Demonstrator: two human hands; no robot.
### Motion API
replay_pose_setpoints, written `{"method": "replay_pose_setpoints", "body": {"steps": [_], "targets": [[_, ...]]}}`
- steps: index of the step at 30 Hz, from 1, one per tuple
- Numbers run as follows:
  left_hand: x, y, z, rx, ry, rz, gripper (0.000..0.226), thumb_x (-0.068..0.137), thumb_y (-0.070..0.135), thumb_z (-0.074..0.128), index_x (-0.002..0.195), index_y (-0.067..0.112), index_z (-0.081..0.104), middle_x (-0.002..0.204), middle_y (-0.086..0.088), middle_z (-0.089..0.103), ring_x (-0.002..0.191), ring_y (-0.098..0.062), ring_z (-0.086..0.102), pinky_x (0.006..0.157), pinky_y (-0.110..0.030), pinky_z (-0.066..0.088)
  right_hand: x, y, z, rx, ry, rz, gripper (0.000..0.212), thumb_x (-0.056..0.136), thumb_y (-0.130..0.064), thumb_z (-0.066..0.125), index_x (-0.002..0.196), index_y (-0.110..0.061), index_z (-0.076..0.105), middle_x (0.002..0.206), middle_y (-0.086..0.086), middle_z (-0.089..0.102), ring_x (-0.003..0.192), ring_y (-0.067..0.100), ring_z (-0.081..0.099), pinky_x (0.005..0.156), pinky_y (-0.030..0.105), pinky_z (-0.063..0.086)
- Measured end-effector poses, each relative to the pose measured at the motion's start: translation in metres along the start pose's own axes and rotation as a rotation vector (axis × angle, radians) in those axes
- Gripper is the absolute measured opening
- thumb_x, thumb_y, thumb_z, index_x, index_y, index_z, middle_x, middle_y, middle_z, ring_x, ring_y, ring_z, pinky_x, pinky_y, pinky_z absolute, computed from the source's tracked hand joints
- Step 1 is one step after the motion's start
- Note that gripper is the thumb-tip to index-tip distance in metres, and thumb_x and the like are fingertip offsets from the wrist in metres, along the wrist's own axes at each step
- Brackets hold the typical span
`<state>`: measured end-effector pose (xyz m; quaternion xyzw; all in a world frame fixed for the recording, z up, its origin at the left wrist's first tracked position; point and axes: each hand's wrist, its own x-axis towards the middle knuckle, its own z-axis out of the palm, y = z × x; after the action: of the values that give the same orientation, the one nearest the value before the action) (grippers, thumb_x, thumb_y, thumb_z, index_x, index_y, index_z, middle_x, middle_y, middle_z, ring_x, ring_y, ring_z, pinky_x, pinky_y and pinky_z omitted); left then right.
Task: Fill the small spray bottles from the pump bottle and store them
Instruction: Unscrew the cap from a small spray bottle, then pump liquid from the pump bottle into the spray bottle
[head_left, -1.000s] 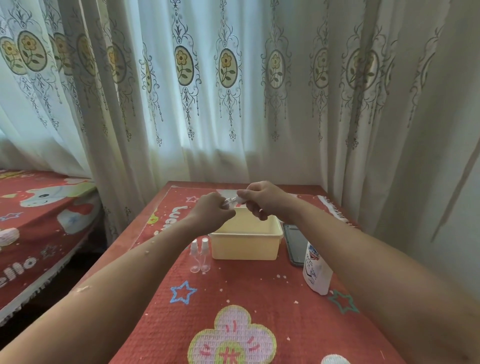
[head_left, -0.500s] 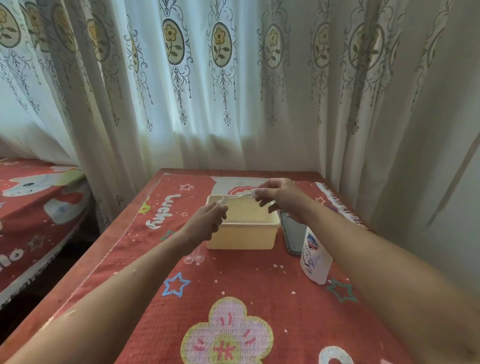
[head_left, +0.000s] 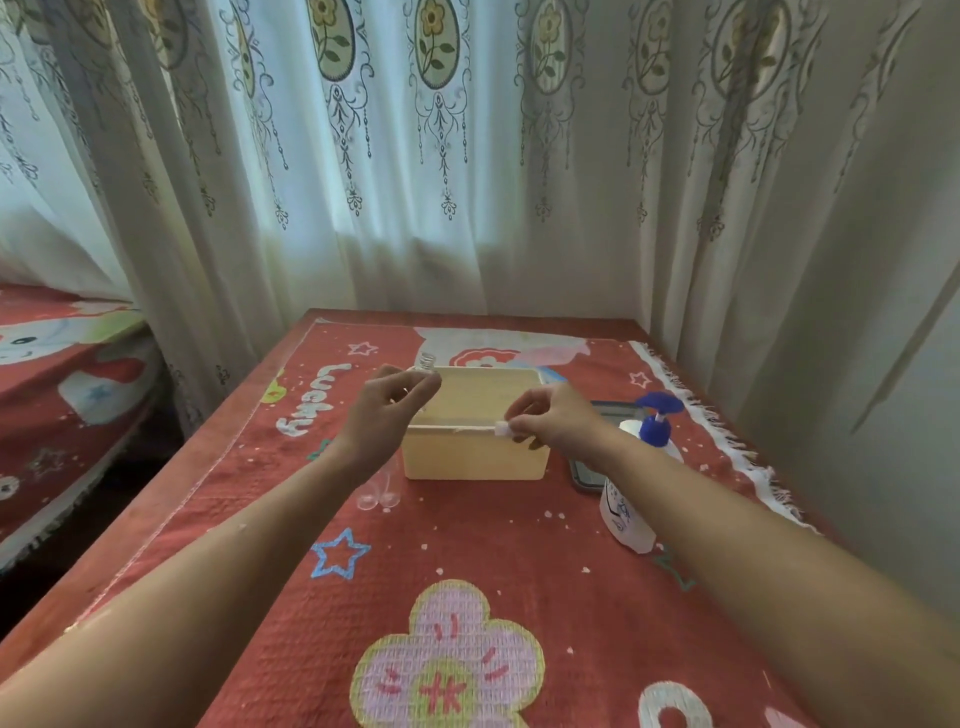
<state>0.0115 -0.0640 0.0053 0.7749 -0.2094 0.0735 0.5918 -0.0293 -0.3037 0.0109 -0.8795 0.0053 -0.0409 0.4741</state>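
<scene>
Both our forearms reached forward from the near corners over the red mat, and our hands were apart, a gap of box rim showing between them. Our left hand was raised at the far-left corner of the cream box, with the thumb and fingers curled round a small clear spray bottle. We could see only its bare threaded neck, which stood upright above the fingertips. Our right hand hung lower over the box's near-right rim, knuckles up. Its thumb and forefinger pinched the white spray head, which was off the bottle. The thin dip tube pointed leftward from the head, lying roughly along the near rim; we could not tell whether it touched the rim.

Two more small bottles stood on the mat just beside the box's near-left corner, their upper parts hidden behind our left wrist. The pump bottle, with its blue pump, stood upright to the right of the box, partly behind our right forearm. A dark phone lay flat between the box and the pump bottle. Patterned curtains hung behind the table.
</scene>
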Motion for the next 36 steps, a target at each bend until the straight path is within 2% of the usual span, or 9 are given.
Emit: {"method": "replay_pose_setpoints", "body": {"steps": [3, 5, 9, 11, 16, 21, 24, 28, 36], "targets": [[-0.004, -0.006, 0.001, 0.055, -0.019, 0.024, 0.014, 0.094, 0.041, 0.063, 0.094, 0.031, 0.073, 0.099, -0.007, 0.062, 0.090, -0.030, 0.060, 0.084, -0.039, 0.049, 0.000, 0.008, 0.019, -0.159, -0.034, -0.028, 0.012, 0.088, -0.011, 0.077, 0.098, -0.007, 0.073, 0.087, 0.010, 0.078, 0.071, 0.015, 0.071, 0.075, 0.038, 0.061], [-0.008, -0.011, 0.003, 0.073, -0.002, 0.044, 0.019, 0.094, 0.040, 0.064, 0.090, 0.025, 0.074, 0.091, -0.003, 0.063, 0.082, -0.026, 0.059, 0.080, -0.040, 0.049, 0.002, 0.016, 0.031, -0.167, -0.049, -0.023, 0.014, 0.088, -0.015, 0.078, 0.100, -0.009, 0.074, 0.089, 0.007, 0.077, 0.074, 0.015, 0.072, 0.080, 0.038, 0.062], [-0.014, -0.017, 0.004, 0.077, -0.002, 0.074, 0.025, 0.091, 0.039, 0.068, 0.106, 0.019, 0.069, 0.080, 0.001, 0.063, 0.066, -0.006, 0.050, 0.064, -0.024, 0.044, -0.003, 0.025, 0.043, -0.236, -0.040, -0.090, 0.033, 0.087, -0.026, 0.082, 0.114, -0.009, 0.077, 0.107, 0.000, 0.073, 0.095, 0.009, 0.067, 0.076, 0.004, 0.045], [-0.014, -0.019, 0.004, 0.072, 0.000, 0.072, 0.032, 0.087, 0.037, 0.073, 0.114, 0.021, 0.065, 0.086, 0.002, 0.068, 0.067, -0.003, 0.054, 0.064, -0.019, 0.046, -0.004, 0.029, 0.048, -0.284, -0.052, -0.149, 0.026, 0.089, -0.025, 0.079, 0.108, -0.008, 0.079, 0.110, 0.001, 0.073, 0.097, 0.012, 0.066, 0.081, 0.013, 0.048], [-0.017, -0.022, 0.008, 0.153, -0.034, 0.101, 0.022, 0.082, 0.037, 0.078, 0.099, 0.023, 0.071, 0.084, 0.008, 0.072, 0.065, -0.002, 0.059, 0.063, -0.023, 0.051, -0.004, 0.040, 0.066, -0.413, -0.081, -0.208, 0.017, 0.091, -0.023, 0.076, 0.100, -0.008, 0.080, 0.103, 0.008, 0.070, 0.095, 0.022, 0.066, 0.090, 0.036, 0.052], [-0.022, -0.028, 0.012, 0.166, -0.094, 0.103, 0.012, 0.081, 0.035, 0.080, 0.087, 0.037, 0.070, 0.078, 0.020, 0.070, 0.060, -0.001, 0.056, 0.060, -0.023, 0.047, -0.008, 0.053, 0.071, -0.534, -0.180, -0.164, 0.026, 0.093, -0.035, 0.073, 0.102, -0.010, 0.075, 0.102, 0.000, 0.060, 0.092, 0.019, 0.061, 0.087, 0.034, 0.052], [-0.024, -0.031, 0.015, 0.181, -0.116, 0.101, 0.010, 0.082, 0.031, 0.079, 0.090, 0.028, 0.074, 0.070, 0.025, 0.067, 0.058, 0.000, 0.053, 0.057, -0.017, 0.042, -0.011, 0.054, 0.070, -0.550, -0.161, -0.176, 0.027, 0.094, -0.033, 0.071, 0.108, -0.010, 0.073, 0.102, -0.001, 0.058, 0.095, 0.020, 0.060, 0.087, 0.034, 0.051], [-0.023, -0.026, 0.018, 0.221, -0.106, 0.108, 0.011, 0.085, 0.033, 0.076, 0.094, 0.026, 0.074, 0.073, 0.019, 0.068, 0.061, -0.001, 0.053, 0.057, -0.014, 0.040, -0.014, 0.042, 0.060, -0.564, -0.100, -0.184, 0.029, 0.095, -0.022, 0.066, 0.120, -0.006, 0.070, 0.117, 0.010, 0.065, 0.107, 0.025, 0.063, 0.093, 0.032, 0.050], [-0.023, 0.008, 0.036, 0.227, -0.093, 0.141, 0.014, 0.088, 0.035, 0.073, 0.099, 0.025, 0.073, 0.086, 0.012, 0.071, 0.070, -0.003, 0.058, 0.061, -0.014, 0.042, -0.032, -0.012, 0.003, -0.492, 0.055, -0.260, 0.018, 0.098, -0.017, 0.063, 0.110, -0.008, 0.074, 0.107, 0.008, 0.073, 0.095, 0.019, 0.066, 0.087, 0.034, 0.053]]}}
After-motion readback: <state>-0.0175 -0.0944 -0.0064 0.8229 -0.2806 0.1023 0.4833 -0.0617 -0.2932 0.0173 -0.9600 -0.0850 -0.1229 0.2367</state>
